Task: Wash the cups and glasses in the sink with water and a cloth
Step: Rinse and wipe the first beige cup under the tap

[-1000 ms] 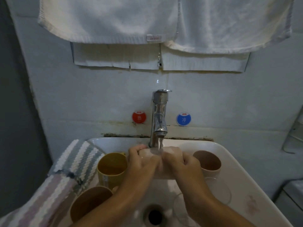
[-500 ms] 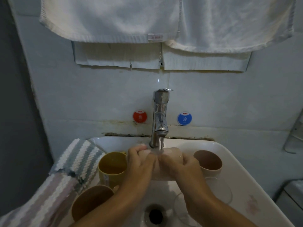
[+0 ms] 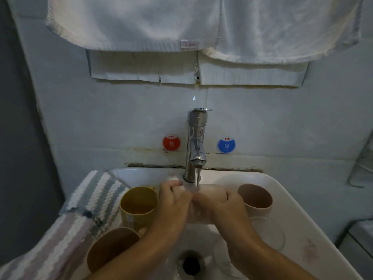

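Note:
Both hands hold a pale pink cup (image 3: 213, 191) lying on its side under the running tap (image 3: 196, 142). My left hand (image 3: 171, 208) grips its left end, fingers curled over the top. My right hand (image 3: 221, 207) grips the right end. Water falls onto the cup between the hands. In the white sink (image 3: 282, 193) a yellow mug (image 3: 137, 205) and a brown cup (image 3: 111, 247) stand at the left, and a pink cup (image 3: 255, 199) stands at the right. A clear glass (image 3: 270, 233) lies below the pink cup, partly hidden by my right forearm. A striped cloth (image 3: 88, 201) drapes over the sink's left rim.
The drain (image 3: 190, 264) is open at the sink's bottom, between my forearms. White towels (image 3: 141, 23) hang above the tap. Red (image 3: 171, 142) and blue (image 3: 226, 145) stickers flank the tap on the wall. A metal rack (image 3: 361, 158) shows at the right edge.
Both hands stay on the pale cup under the stream and have shifted only slightly on it. The other cups have not moved.

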Demonstrator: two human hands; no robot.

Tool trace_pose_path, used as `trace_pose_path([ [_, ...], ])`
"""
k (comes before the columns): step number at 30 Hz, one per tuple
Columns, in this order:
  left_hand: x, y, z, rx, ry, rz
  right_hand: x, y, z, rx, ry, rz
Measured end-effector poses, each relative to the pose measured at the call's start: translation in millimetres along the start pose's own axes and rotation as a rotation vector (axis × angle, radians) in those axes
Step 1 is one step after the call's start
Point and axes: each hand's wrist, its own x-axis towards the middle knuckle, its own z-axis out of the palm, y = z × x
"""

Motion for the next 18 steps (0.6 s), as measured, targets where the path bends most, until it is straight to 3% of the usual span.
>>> trace_pose_path([
  [9, -3.9, -0.6, 0.3, 0.064, 0.013, -0.008, 5.0, 0.9, 0.3, 0.177, 0.082, 0.065],
  [18, 4.0, 5.0, -3.2, -0.049, 0.024, -0.072, 3.1, 7.9, 1.4, 0.102, 0.048, 0.030],
])
